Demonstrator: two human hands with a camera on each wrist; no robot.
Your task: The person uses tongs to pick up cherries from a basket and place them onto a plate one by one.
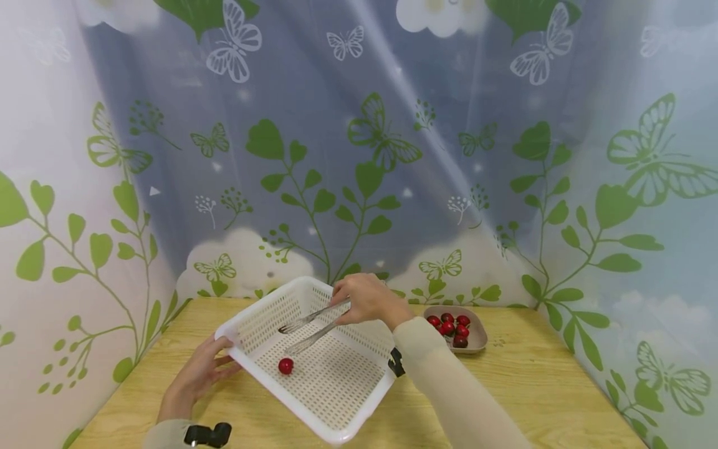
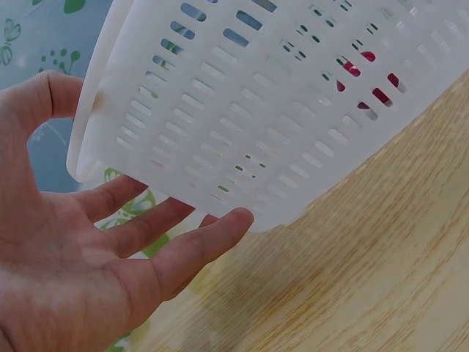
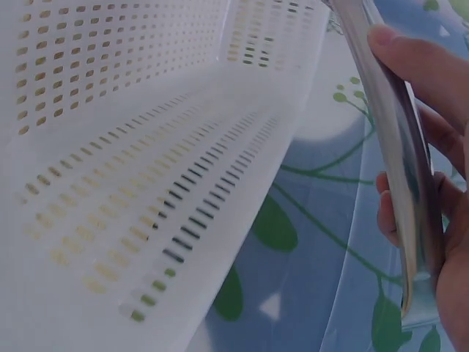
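Observation:
A white plastic basket (image 1: pixel 336 374) with slotted walls stands tilted on the table, its left side raised. My left hand (image 1: pixel 196 374) grips its left corner; in the left wrist view, the thumb is over the rim and the fingers lie under the basket (image 2: pixel 220 125). One round, shiny red fruit, cherry-like (image 1: pixel 286 366), lies inside. My right hand (image 1: pixel 364 299) holds metal tongs (image 1: pixel 314 340) above the basket, their tips apart and nothing between them, close to the fruit. In the right wrist view, the thumb and fingers wrap the tongs (image 3: pixel 399 161).
A beige dish (image 1: pixel 478 340) with several similar red fruits (image 1: pixel 447 328) sits at the back right of the wooden table (image 1: pixel 477 399), beyond my right forearm. A patterned curtain with leaves and butterflies (image 1: pixel 314 206) encloses the back and sides.

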